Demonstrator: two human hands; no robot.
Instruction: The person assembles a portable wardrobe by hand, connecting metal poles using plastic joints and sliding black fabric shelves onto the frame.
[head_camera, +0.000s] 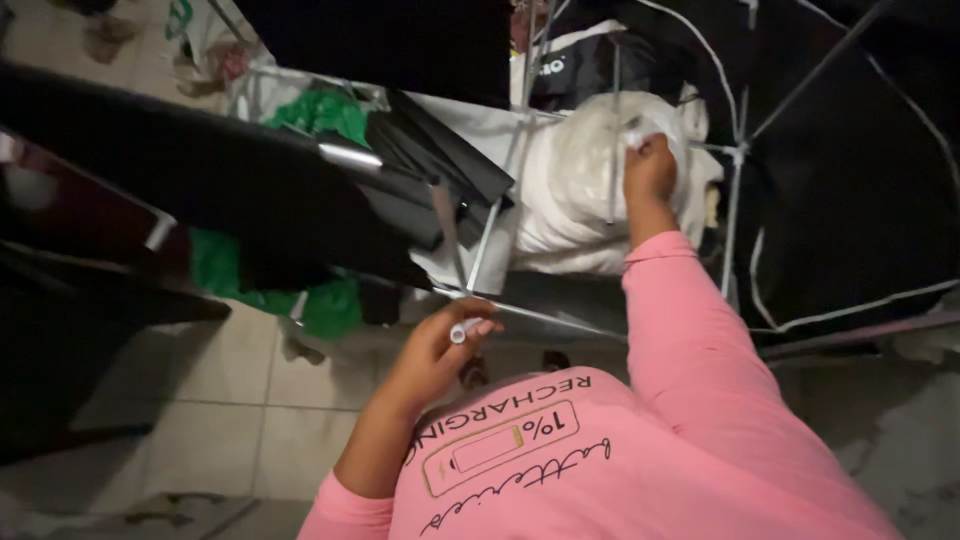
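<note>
On a dim tiled floor (230, 400), two hands worked: the left hand (435, 350) pinched one white tube (466, 329), the right hand (650, 170) gripped a white bag (570, 190).

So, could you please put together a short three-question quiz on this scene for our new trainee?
1. True or false: the left hand holds a small pale tube in its fingers.
2. What does the right hand reach to?
A. the green bag
B. the white bundle in the metal rack
C. the tiled floor
3. Fill in: the sleeve on the right arm is ____ in colour.

Key
1. True; the tube sits between thumb and fingers.
2. B; the hand is up at the white bundle and pinches something small and white there.
3. Pink.
</note>
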